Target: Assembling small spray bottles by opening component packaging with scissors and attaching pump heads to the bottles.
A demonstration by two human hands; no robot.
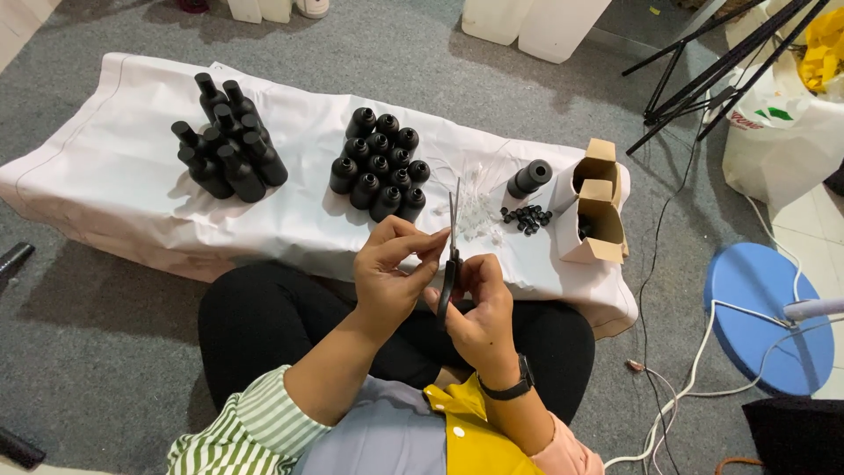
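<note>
My right hand (482, 308) grips black-handled scissors (452, 251), blades pointing up and nearly closed. My left hand (396, 264) pinches something thin and clear at the blades with thumb and forefinger; it is too small to make out. Both hands hover over my lap, just in front of a low table under a white cloth (105, 158). On the cloth beyond the scissors lies a heap of small clear plastic pieces (475, 211).
Two groups of black bottles stand on the cloth: taller-necked ones (227, 145) at left, capped ones (380, 165) in the middle. One bottle (530, 178) lies on its side near small black caps (526, 217). Open cardboard boxes (595, 211) stand at right. A blue round base (763, 317) and cables lie on the floor.
</note>
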